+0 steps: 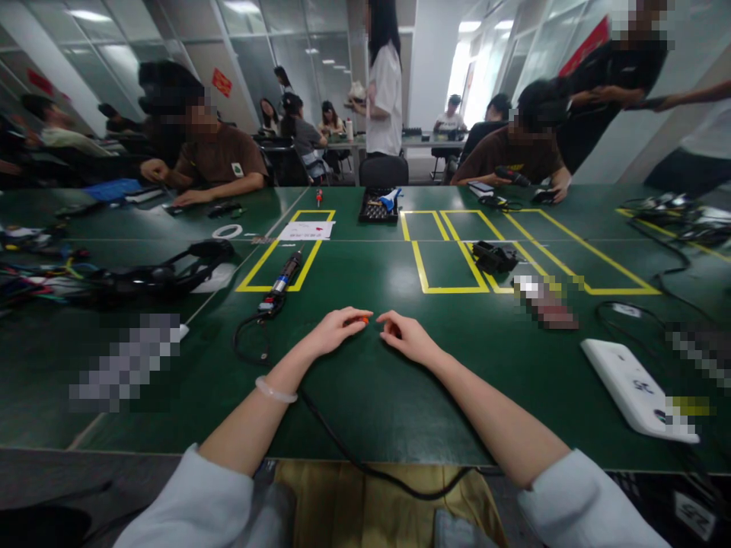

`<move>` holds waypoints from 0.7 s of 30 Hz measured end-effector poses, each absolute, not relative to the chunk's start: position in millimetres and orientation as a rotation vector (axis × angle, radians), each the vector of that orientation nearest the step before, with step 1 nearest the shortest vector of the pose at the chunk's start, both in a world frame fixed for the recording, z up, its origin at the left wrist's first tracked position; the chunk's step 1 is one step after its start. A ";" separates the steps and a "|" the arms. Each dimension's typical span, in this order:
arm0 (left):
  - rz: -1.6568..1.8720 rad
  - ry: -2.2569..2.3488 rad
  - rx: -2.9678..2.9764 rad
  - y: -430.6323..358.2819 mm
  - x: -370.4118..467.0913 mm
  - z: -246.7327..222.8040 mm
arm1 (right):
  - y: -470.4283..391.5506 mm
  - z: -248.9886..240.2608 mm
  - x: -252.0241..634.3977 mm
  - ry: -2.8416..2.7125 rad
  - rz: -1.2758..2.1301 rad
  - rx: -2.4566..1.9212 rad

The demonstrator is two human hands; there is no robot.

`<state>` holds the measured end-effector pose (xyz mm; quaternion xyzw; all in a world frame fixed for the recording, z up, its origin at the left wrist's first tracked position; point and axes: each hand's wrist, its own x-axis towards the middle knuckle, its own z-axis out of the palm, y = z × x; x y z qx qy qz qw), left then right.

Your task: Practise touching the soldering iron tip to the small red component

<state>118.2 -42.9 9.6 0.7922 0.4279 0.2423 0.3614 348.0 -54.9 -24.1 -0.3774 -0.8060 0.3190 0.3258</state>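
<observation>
Both of my hands are over the green tabletop (pixel 354 403) in front of me, close together with fingertips pointing at each other. My left hand (pixel 341 332) is closed on a small orange piece (pixel 364 320) that shows between thumb and fingers; its kind is too small to make out. Just across a narrow gap, my right hand (pixel 406 336) is loosely bent, forefinger reaching out, with nothing seen in it. Left of my left hand lies a slim electric screwdriver (pixel 281 284) with a black cable (pixel 237 339).
Yellow tape frames (pixel 454 290) mark the table. A paper sheet (pixel 307 230), a black tray (pixel 378 207) with a blue-white tool, a black device (pixel 494 257) and a white power bank-like box (pixel 628 388) lie around. A cable (pixel 365 460) hangs over the near edge. Co-workers sit opposite.
</observation>
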 end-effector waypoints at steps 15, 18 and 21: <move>0.619 0.967 1.895 -54.8 136.2 3.9 | -54.2 -24.6 345.0 -2.078 0.905 -0.983; 0.630 1.012 1.986 -56.8 136.4 6.3 | -53.0 -25.7 345.6 -2.016 0.991 -1.011; 0.669 1.037 2.069 -59.7 138.6 8.8 | -53.7 -22.4 345.6 -2.004 1.016 -1.052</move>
